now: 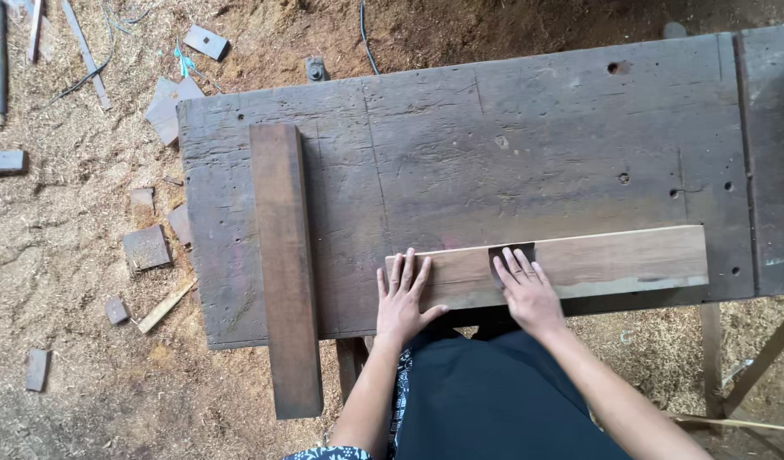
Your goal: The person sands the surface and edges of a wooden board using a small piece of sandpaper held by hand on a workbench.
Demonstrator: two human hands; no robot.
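1. The plank (579, 262) is a long, flat, pale brown board with a lighter strip along its far edge, a darker streak near its near edge, and a dark patch just beyond the right hand's fingers.
2. It lies flat on the table (494, 145), close to the near edge and roughly parallel to it.
3. Its long axis runs left to right, the right end tilted slightly away from the person.
4. The left hand (402, 300) rests flat on the plank's left end, fingers spread and pointing away, thumb at the near edge; it grips nothing.
5. The right hand (525, 288) lies flat near the plank's middle, fingers close together, also gripping nothing.
6. A dark board (285, 264) lies crosswise near the table's left end, well apart from the plank, its near end overhanging the table edge.
7. The far half of the table is bare wood, giving open room beyond the plank.
8. Offcuts (147, 247) lie on the sawdust floor (60, 298) to the left.
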